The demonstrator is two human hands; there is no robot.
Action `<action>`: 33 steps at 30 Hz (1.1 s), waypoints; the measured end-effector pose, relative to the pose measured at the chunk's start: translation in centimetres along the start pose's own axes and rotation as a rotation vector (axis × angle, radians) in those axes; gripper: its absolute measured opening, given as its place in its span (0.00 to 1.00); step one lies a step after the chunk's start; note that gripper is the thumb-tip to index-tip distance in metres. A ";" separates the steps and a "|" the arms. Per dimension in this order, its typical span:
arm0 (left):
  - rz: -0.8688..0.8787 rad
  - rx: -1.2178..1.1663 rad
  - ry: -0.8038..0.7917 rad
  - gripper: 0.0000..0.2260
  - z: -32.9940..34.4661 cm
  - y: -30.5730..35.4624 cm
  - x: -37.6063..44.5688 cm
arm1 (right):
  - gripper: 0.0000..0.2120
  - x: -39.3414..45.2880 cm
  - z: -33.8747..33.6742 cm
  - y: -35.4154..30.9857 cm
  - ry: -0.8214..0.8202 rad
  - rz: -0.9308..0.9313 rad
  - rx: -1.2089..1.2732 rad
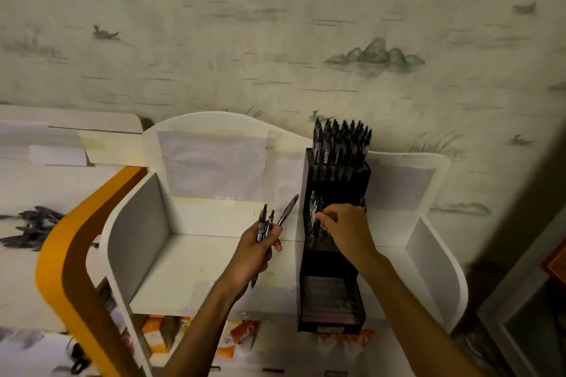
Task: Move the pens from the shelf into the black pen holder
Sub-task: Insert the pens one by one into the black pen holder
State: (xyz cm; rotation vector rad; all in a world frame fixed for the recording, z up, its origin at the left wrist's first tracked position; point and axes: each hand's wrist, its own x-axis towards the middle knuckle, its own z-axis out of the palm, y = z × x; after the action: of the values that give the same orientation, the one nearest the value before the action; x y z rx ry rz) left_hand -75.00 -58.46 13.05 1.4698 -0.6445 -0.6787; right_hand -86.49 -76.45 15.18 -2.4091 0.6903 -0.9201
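Head view: the left hand grips a bundle of pens (long axes fanned up and rightward) over the white shelf; the right hand pinches pens standing upright in the black pen holder.

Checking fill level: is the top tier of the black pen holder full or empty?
Full, or close to it. The top tier of the black pen holder is packed with upright pens, their tips standing in a dense cluster above its rim.
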 end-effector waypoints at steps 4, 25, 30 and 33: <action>0.042 -0.022 0.025 0.08 0.4 0.2 -0.2 | 0.08 -0.6 -0.4 0.0 -0.053 0.000 -0.017; 0.089 0.102 0.122 0.05 1.7 0.8 -0.3 | 0.08 -0.8 -1.3 -2.2 -0.299 -0.293 -0.031; 0.092 0.082 0.125 0.07 1.7 0.7 -0.1 | 0.10 -0.4 -1.7 -0.8 -0.341 -0.244 -0.083; 0.051 0.061 0.165 0.07 0.9 0.3 0.4 | 0.09 -0.1 -2.6 0.4 -0.274 -0.149 -0.037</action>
State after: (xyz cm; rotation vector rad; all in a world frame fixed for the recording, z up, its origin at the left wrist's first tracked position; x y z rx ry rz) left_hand -75.38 -59.37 13.34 1.5422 -0.5769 -0.4964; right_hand -88.49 -77.34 16.68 -2.5806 0.4350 -0.6186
